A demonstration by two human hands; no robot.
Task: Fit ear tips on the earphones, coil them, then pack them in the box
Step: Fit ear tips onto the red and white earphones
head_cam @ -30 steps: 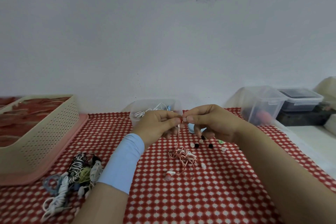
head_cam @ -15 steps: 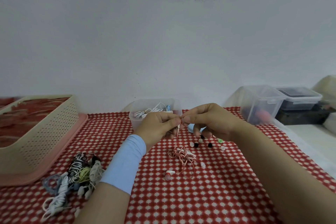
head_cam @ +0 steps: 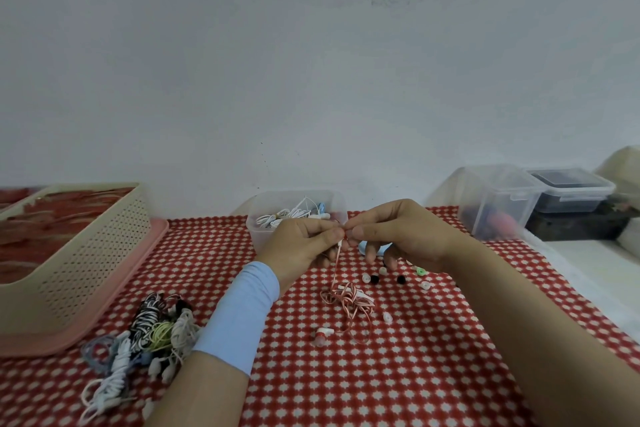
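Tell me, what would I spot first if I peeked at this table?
The left hand and right hand meet mid-table, pinching one end of a red-and-white earphone whose cable dangles into a tangle on the red cloth. Tiny ear tips lie scattered near it, and a pile of earphones sits left, beside a beige basket.

A beige basket (head_cam: pixel 86 253) with little holes sits on a pink tray (head_cam: pixel 114 326) at the left. A red cloth (head_cam: pixel 398 378) with white dots covers the table. Far right, a clear tub (head_cam: pixel 498 198) stands beside a dark tub (head_cam: pixel 571 198) with a lid
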